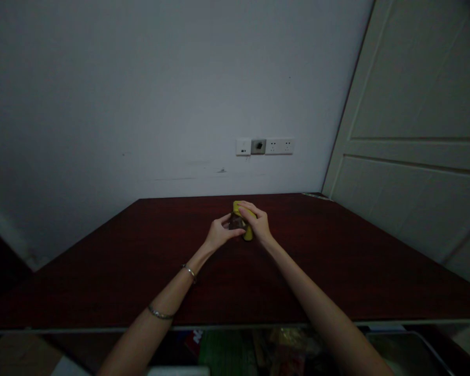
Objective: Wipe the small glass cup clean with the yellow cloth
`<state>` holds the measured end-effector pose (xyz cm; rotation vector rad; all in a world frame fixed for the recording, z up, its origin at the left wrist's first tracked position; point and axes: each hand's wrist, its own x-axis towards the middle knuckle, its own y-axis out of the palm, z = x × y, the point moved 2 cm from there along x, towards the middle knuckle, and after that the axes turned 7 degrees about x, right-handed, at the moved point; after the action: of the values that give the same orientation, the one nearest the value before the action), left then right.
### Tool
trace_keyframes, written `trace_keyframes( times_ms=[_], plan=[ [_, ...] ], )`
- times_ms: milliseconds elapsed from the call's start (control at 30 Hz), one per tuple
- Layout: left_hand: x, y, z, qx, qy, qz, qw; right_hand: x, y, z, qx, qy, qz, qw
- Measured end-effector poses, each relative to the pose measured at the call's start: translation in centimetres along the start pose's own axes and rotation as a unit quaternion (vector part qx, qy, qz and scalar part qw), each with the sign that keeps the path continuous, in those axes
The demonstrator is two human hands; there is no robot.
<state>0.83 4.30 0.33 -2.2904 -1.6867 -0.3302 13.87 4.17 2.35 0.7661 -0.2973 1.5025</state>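
Note:
Both of my hands meet over the middle of a dark red-brown table (141, 261). My right hand (258, 222) is curled over a small yellow object (249, 233) and holds it just above the tabletop. My left hand (219, 233) pinches a dark brownish part (236, 223) of the same object from the left side. The scene is dim, so I cannot make out what the yellow object is. Two thin bracelets sit on my left forearm (160, 312).
A white wall rises behind the table, with a row of power sockets (265, 146) above the far edge. A pale panelled door (415, 156) stands at the right. Below the table's near edge lie colourful packages (235, 350) and a grey tray-like item (399, 352).

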Motion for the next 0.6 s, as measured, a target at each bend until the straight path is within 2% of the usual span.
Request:
trace_keyframes(
  times_ms=[67, 133, 333, 433, 600],
  plan=[
    [-0.2, 0.2, -0.1, -0.009, -0.017, 0.01, 1.0, 0.1, -0.2, -0.2, 0.032, 0.038, -0.006, 0.999],
    [-0.4, 0.3, -0.3, -0.019, -0.026, 0.008, 0.999, 0.1, -0.2, 0.0, 0.038, 0.043, 0.003, 0.998],
    [-0.5, 0.0, -0.5, -0.05, -0.033, -0.047, 0.997, -0.8, 0.6, 1.4, -0.021, -0.041, 0.056, 0.997],
    [-0.4, -0.1, -0.5, -0.043, -0.022, -0.035, 0.998, -0.8, 0.6, 1.3, -0.03, -0.048, 0.039, 0.998],
    [-0.4, 0.0, -0.5, -0.032, -0.011, -0.001, 0.999, -0.2, 0.0, 1.2, -0.02, -0.015, 0.017, 1.0]
  ],
)
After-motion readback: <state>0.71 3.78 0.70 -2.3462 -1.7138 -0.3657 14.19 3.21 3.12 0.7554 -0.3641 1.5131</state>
